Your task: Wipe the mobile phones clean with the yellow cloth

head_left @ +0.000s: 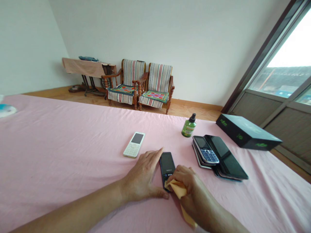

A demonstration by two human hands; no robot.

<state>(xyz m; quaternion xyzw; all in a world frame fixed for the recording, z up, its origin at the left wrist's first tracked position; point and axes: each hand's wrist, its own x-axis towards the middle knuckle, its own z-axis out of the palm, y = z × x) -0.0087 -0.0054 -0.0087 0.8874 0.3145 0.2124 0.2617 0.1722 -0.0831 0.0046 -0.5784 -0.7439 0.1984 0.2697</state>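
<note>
A dark keypad phone lies face up on the pink cloth, its lower keys partly covered. My left hand is beside its left edge, fingers and thumb spread, touching the phone at its top left corner and near its bottom end. An orange cloth is bunched in my right hand, whose fingers are closed round it and press it on the phone's keypad. A white keypad phone lies to the upper left of my hands.
Right of my hands are a blue keypad phone on stacked devices, and a black tablet-like device. Behind them stand a green spray bottle and a black box. A white and blue object is at the far left.
</note>
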